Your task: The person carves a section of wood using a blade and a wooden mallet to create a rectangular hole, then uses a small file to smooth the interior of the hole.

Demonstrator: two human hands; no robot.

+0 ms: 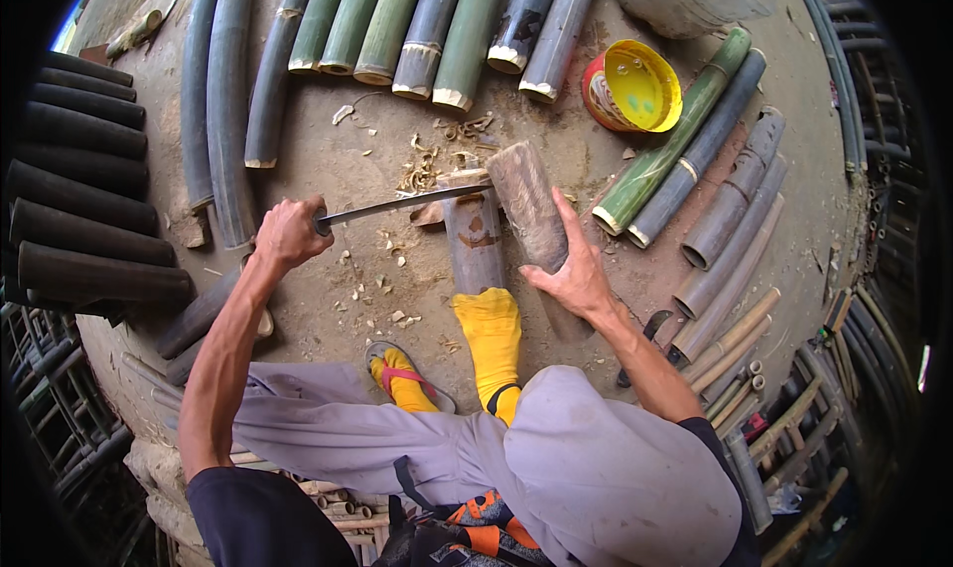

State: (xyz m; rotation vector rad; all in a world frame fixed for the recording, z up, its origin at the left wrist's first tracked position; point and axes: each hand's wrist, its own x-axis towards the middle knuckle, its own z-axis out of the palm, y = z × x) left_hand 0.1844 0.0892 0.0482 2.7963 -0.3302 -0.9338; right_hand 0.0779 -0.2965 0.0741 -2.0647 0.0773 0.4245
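My left hand is closed round the dark handle of a long, slim, slightly curved blade. Whether its edge has teeth is too small to tell. The blade lies across the far end of a short dark bamboo tube, its tip reaching a thick, weathered brown wooden piece. My right hand grips that piece from the right, thumb on the near side and fingers along its edge. My yellow-socked foot presses on the tube's near end. A small wood scrap lies beside the tube's far end.
Cut green and dark bamboo lengths line the far side. More bamboo poles lie at the right, dark tubes are stacked left. A red-and-yellow tub stands far right. Shavings litter the ground; a sandal is on my other foot.
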